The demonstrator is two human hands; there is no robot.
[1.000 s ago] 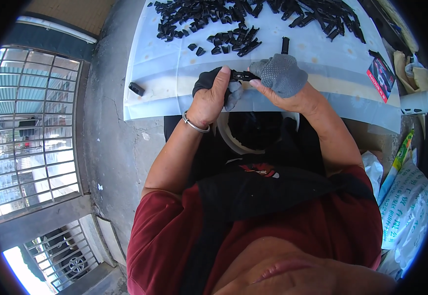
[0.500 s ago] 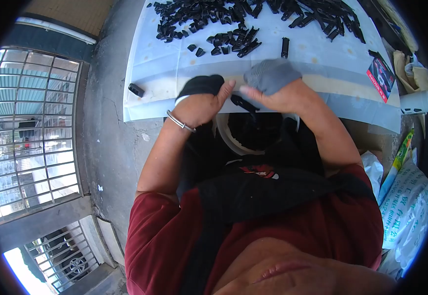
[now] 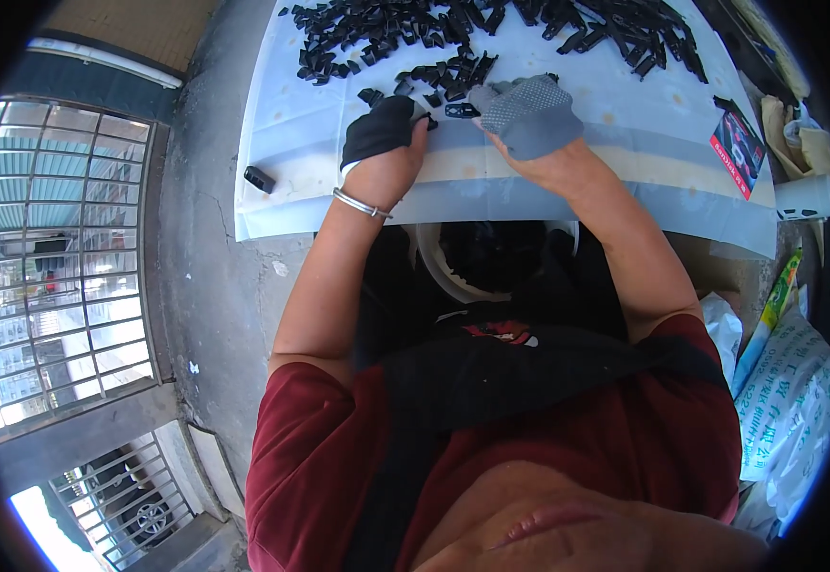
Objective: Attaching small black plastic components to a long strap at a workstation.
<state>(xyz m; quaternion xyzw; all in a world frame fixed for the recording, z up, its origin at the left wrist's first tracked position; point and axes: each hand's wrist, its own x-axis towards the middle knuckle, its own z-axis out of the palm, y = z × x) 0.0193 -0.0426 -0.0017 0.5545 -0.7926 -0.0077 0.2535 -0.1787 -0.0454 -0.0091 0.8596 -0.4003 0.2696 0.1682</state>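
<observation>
Reaching out over the white-covered counter point(image 3: 491, 202), the two hands stand near each other, with a slim black clip-like part point(image 3: 460, 111) in the gap between them. The left hand point(image 3: 384, 135), in a black glove, has its thumb drawn in beside the fingers, with a small dark piece point(image 3: 431, 123) at the thumb tip; whether it is pinched or merely touched, I cannot tell. The right hand point(image 3: 531, 118), in a grey dotted glove, is curled palm-down, its thumb side against the clip-like part's near end; its grip is hidden too. That part looks light, stiff and rather smooth, probably moulded plastic, so a thumb-and-finger hold along its long sides should suit it better than squeezing any thin edge. Both forearms slant inward from the body, elbows wide, wrists nearly straight. Just beyond the hands lies a loose cluster point(image 3: 444, 78) of black pieces; farther out, a pile of small black pieces point(image 3: 334, 43) spreads beyond the left hand and longer black pieces point(image 3: 636, 33) beyond the right. A lone black piece point(image 3: 259, 179) sits well left of the left hand, a printed card point(image 3: 741, 153) well right of the right.
</observation>
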